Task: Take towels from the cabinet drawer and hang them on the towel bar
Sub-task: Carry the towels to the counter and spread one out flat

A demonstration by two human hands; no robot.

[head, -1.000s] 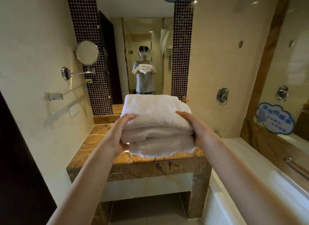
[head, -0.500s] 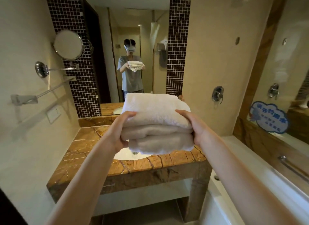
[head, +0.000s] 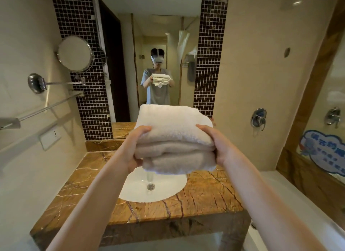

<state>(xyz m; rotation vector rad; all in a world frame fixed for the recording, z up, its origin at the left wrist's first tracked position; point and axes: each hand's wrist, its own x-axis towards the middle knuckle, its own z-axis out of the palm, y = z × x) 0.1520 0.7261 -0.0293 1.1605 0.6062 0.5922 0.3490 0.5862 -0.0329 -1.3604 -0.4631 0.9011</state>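
Observation:
A stack of folded white towels point(head: 173, 133) is held out in front of me, above the sink. My left hand point(head: 133, 150) grips the stack's left side, thumb on top and fingers underneath. My right hand point(head: 220, 146) grips its right side the same way. The chrome towel bar point(head: 46, 108) runs along the left wall, to the left of the towels and at about their height. No cabinet drawer is in view.
A brown marble counter point(head: 205, 198) with a white sink point(head: 149, 187) lies below the towels. A round mirror point(head: 74, 53) on an arm sticks out above the bar. A wall mirror point(head: 149, 45) faces me. A white bathtub point(head: 298, 204) sits to the right.
The view has moved closer to the counter and turned slightly left, so the sink now shows below the towels. Both hands keep the same hold on the stack.

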